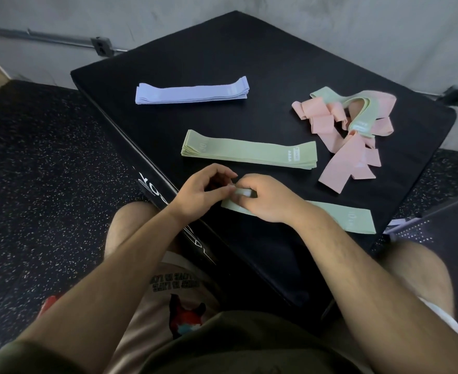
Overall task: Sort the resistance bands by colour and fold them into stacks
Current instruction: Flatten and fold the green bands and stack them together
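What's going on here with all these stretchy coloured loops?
A person is sorting resistance bands on a black padded box. The left hand and right hand pinch one end of a green band at the near edge. A lilac stack and a green stack lie folded. A tangled pink pile, with one green band in it, is unsorted.

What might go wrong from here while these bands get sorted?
The loose green band, pinched by the left hand and right hand, has one end at the black pad's edge and may slide off. Another green band is tangled in the pink pile; tugging it out may scatter pink bands toward the tidy green stack.
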